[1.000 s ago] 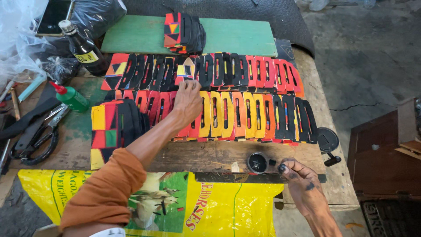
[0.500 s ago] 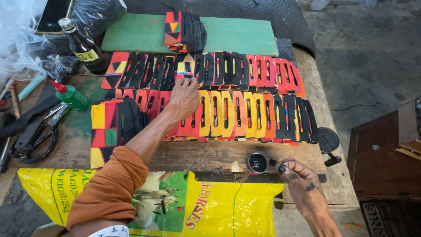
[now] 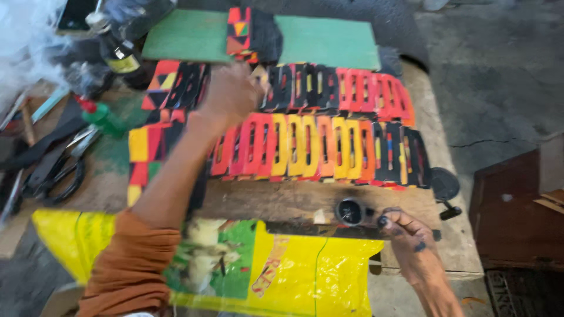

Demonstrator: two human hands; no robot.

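Pieces: we find flat slotted coloured pieces [image 3: 305,147] overlapping in rows on the wooden surface [image 3: 282,202]; we judge them light, thin and bendable, best lifted by an edge.
Left hand [image 3: 232,94]: over the upper row, blurred; grip undeterminable.
Right hand [image 3: 408,232]: stained fingers beside a small black pot [image 3: 351,211]; hold unclear.
Obscured: scissors [image 3: 56,170] smeared; yellow bag [image 3: 282,270] cut off.
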